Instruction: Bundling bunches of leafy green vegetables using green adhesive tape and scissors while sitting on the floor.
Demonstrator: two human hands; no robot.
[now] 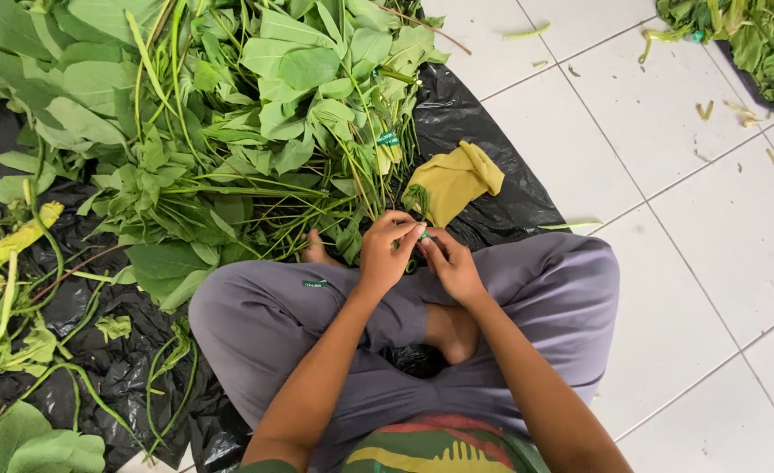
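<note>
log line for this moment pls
left hand + right hand: pinching green band | leafy stems ahead | yellow cloth on black sheet

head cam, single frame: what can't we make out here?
- Small green thing pinched between left hand and right hand: too small, fingers cover it.
- Stem bundle above the hands: lower end hidden behind the fingers.
- Leaf pile: cut off by top and left edges.
- Second leaf pile: cut off at the top right corner.
- Black plastic sheet: mostly buried under leaves.
</note>
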